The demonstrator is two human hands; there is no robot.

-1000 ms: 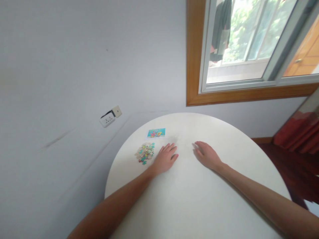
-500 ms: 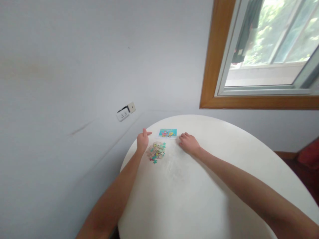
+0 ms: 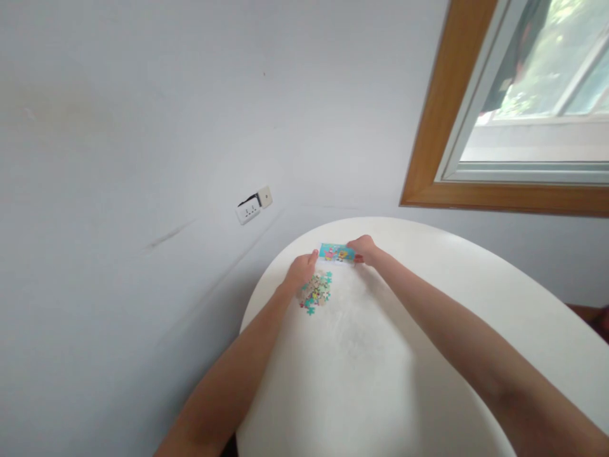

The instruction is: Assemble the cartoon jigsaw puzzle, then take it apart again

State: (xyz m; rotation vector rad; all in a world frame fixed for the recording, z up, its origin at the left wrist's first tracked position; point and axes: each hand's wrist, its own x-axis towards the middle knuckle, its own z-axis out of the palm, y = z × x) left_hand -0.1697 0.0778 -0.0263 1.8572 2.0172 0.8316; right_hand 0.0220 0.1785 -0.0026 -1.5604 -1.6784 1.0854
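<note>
A small flat box (image 3: 337, 253) with a blue cartoon picture on top and white edges lies near the far side of the round white table. My right hand (image 3: 364, 246) grips its right end, thumb on top and fingers low at the side. At the left end, my left hand (image 3: 301, 269) is closed against the box's edge with the thumb up; its other fingers are mostly hidden. Just in front of the box, beside my left wrist, a heap of jigsaw pieces (image 3: 316, 291) in teal, beige and yellow is spread, partly covered by that hand.
The round white table (image 3: 361, 393) stretches toward me and to the right. Close behind and to the left stands a pale wall (image 3: 190, 127) with a socket (image 3: 248, 211). A wood-framed window (image 3: 442, 127) is at upper right.
Both hands have moved in to the ends of the box, and my right hand has taken hold of its right end. The view has turned slightly left. The jigsaw heap looks unmoved.
</note>
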